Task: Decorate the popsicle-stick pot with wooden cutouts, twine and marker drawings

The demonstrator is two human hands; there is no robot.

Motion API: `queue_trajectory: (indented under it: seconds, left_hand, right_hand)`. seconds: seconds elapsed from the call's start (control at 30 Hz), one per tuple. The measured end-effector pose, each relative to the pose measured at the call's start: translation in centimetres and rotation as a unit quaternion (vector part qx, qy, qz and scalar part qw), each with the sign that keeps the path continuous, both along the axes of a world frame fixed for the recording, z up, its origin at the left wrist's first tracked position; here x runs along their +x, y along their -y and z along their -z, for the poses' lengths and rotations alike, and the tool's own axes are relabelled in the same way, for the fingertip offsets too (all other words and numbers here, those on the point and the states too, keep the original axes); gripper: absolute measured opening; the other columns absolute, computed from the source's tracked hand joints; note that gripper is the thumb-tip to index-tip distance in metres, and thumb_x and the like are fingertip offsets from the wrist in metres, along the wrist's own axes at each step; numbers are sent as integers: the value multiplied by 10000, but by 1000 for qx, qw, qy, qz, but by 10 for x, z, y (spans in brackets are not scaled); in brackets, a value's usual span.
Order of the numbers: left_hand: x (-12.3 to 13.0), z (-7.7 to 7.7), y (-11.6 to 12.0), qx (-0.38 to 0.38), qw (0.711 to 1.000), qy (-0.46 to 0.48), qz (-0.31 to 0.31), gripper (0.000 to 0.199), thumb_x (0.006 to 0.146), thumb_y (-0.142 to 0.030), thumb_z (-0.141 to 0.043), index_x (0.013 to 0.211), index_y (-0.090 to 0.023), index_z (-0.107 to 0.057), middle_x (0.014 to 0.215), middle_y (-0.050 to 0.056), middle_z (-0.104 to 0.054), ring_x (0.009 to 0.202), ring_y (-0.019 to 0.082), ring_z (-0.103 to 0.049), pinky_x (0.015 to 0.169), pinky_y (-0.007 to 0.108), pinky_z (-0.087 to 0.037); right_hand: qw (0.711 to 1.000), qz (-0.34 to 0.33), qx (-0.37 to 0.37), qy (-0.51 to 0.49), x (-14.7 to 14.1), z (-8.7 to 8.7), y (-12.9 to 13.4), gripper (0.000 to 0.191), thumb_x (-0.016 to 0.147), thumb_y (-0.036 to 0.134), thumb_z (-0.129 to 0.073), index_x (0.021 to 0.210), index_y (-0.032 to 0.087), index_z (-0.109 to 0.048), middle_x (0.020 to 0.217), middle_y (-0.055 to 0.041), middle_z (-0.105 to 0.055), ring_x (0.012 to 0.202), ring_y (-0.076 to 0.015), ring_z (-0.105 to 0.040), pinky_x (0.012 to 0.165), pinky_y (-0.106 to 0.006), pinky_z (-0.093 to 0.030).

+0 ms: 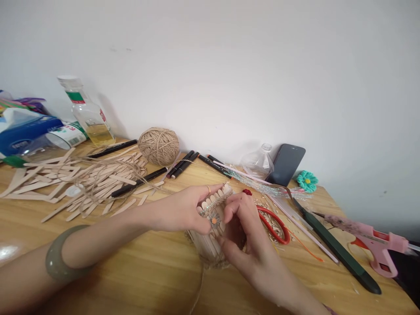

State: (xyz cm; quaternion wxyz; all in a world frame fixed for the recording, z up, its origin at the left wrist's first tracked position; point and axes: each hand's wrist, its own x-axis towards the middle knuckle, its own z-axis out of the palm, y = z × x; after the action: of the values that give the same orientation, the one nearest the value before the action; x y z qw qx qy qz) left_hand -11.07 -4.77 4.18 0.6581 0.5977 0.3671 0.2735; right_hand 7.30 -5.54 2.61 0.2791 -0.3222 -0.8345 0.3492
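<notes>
the left arm comes in low from the left, a green bangle (67, 253) around its forearm, and reaches nearly level to the middle of the table (144, 267). the left hand (183, 210) lies over the upper edge of a tilted craft-stick holder (205, 245), fingers on the far side and thumb on the near side, closed on it; a thin ring (208, 189) sits on one finger. the right arm rises from the lower right, and the right hand (251, 245) bends in over the holder's other side. its thumb and forefinger are slightly apart at the holder's front, by the flower decoration (214, 220); whether they grip anything small between them, i cannot tell.

the holder is at the near middle of the table, between the hands, which cover much of it. a strand of twine (201, 284) runs from below it towards the near edge.

just past the right hand are the red scissor handles (277, 234), partly hidden by it, and a small dark red thing (247, 192). farther right lie a dark green tool (337, 249) and a pink glue gun (372, 245). by the wall are a ball of twine (159, 145), black markers (185, 164), a clear bottle (262, 162), a leaning phone (286, 164) and a teal flower (307, 181). loose craft sticks (98, 188) spread across the left side, twine looped over them.
</notes>
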Motion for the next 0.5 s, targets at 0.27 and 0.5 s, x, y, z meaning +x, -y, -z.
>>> queue_trajectory:
  seconds: [0.27, 0.5]
  left_hand:
    - [0, 0, -1, -5, 1000, -4, -1, 413, 605, -9, -507, 986, -168, -518, 708, -74, -439, 557, 62, -344, 463, 178, -243]
    - [-1, 3, 0, -9, 1000, 23, 0, 354, 617, 8, -518, 926, -163, -506, 729, -71, -440, 608, 63, -363, 497, 171, -280]
  right_hand:
    - [1000, -20, -3, 20, 2, -1, 0, 350, 687, -21, -383, 900, 253, -335, 916, 2, -360, 859, -192, -381, 768, -365, -341]
    - [1000, -4, 12, 24, 0, -1, 1, 214, 824, 70, -417, 893, 253, -330, 957, -3, -377, 886, -191, -386, 778, -366, -357]
